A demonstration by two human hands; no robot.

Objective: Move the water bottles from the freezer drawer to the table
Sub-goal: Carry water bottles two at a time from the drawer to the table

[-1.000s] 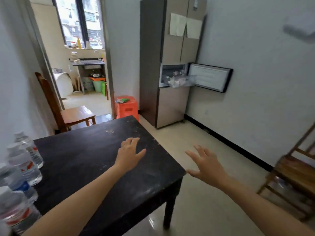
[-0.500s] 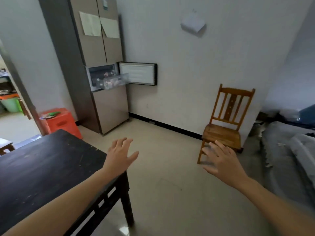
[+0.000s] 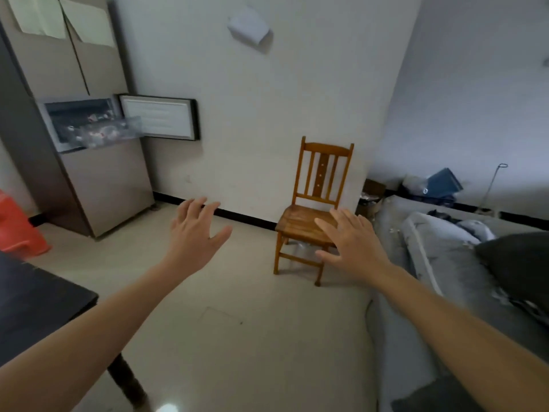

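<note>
The grey fridge (image 3: pixel 98 185) stands at the left against the wall. Its small freezer door (image 3: pixel 160 120) hangs open to the right, and the clear freezer drawer (image 3: pixel 110 133) is pulled out with water bottles blurred inside. A corner of the black table (image 3: pixel 35 304) shows at the lower left; no bottles on it are in view. My left hand (image 3: pixel 196 233) and my right hand (image 3: pixel 350 245) are stretched forward over the floor, fingers spread, holding nothing, both well short of the fridge.
A wooden chair (image 3: pixel 315 209) stands by the wall straight ahead, just behind my right hand. A grey bed (image 3: pixel 445 263) with bedding fills the right side. An orange plastic stool (image 3: pixel 17 230) sits left of the fridge. Pale tiled floor (image 3: pixel 237 322) lies between table and fridge.
The view has swung right: the table and its bottles slid out to the left, while the chair and bed came in. Both hands stay spread and hold nothing.
</note>
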